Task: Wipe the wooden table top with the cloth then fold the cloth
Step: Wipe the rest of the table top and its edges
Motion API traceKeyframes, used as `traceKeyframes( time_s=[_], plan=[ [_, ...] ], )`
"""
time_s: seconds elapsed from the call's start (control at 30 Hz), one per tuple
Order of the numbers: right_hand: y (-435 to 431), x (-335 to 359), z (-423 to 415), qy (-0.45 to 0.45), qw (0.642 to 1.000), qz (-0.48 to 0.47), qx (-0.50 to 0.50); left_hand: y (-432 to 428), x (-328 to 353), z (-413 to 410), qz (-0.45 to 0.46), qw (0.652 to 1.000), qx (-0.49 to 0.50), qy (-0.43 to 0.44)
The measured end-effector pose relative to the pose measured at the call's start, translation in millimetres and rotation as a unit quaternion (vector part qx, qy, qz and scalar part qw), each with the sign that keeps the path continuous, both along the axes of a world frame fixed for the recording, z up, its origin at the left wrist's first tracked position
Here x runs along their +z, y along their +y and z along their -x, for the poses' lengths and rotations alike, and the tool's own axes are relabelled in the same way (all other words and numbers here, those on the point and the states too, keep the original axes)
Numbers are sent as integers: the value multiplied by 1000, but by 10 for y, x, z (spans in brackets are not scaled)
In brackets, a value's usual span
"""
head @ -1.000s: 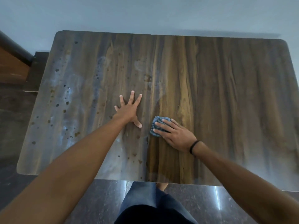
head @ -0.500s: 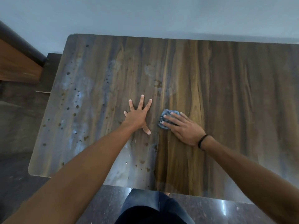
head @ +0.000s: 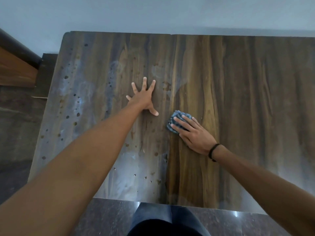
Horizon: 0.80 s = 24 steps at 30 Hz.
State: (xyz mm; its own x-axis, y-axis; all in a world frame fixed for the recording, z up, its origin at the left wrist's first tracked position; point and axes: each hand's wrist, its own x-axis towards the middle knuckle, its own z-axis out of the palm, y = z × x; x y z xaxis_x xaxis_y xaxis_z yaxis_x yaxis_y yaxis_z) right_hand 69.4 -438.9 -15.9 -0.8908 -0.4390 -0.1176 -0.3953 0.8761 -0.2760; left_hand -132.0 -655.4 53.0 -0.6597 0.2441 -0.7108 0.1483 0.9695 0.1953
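— Pressing the bunched cloth (head: 177, 122) flat under right hand (head: 192, 133), mid-table (head: 255, 82), fingers spread, not gripping?

— Yes. Spotted wood lies toward the left edge, past the splayed, empty left hand (head: 144, 97).

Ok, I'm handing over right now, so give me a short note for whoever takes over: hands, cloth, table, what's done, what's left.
Left hand: flat on the table, fingers spread, holding nothing.
Right hand: palm down, pressing the bunched blue cloth onto the wood near the table's middle.
Wooden table top: the part right of the cloth looks clean and darker; the part left of it shows spots and pale smears.
Done: the right part looks wiped, though its far right edge is out of view.
Left: wipe the spotted left part, including under the left hand, then fold the cloth, which is crumpled now.
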Motion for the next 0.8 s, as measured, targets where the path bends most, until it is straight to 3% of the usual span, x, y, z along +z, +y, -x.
traceKeyframes(
  time_s=[0.07,0.13,0.2,0.27,0.33,0.5,0.6,0.8],
  plan=[
    [185,53,266,10,997,-22,76,70,-59,73,14,1000,1,-14],
    [312,92,683,23,997,-35,61,57,-112,98,18,1000,7,-17],
    [399,143,1129,11,997,-23,-69,11,-120,102,15,1000,9,-13],
    [390,174,1409,-17,972,24,-233,-5,-107,100,11,1000,8,-7],
    [207,175,1407,-12,950,35,-310,13,-97,95,10,1000,5,-7],
    [-167,84,726,-3,989,12,-147,-38,-137,84,-15,1000,0,10],
    [66,83,924,12,996,-8,-83,-48,-130,72,-15,1000,1,13],
    [296,179,1710,-21,966,19,-256,-6,-163,131,5,1000,3,-11]
  ],
)
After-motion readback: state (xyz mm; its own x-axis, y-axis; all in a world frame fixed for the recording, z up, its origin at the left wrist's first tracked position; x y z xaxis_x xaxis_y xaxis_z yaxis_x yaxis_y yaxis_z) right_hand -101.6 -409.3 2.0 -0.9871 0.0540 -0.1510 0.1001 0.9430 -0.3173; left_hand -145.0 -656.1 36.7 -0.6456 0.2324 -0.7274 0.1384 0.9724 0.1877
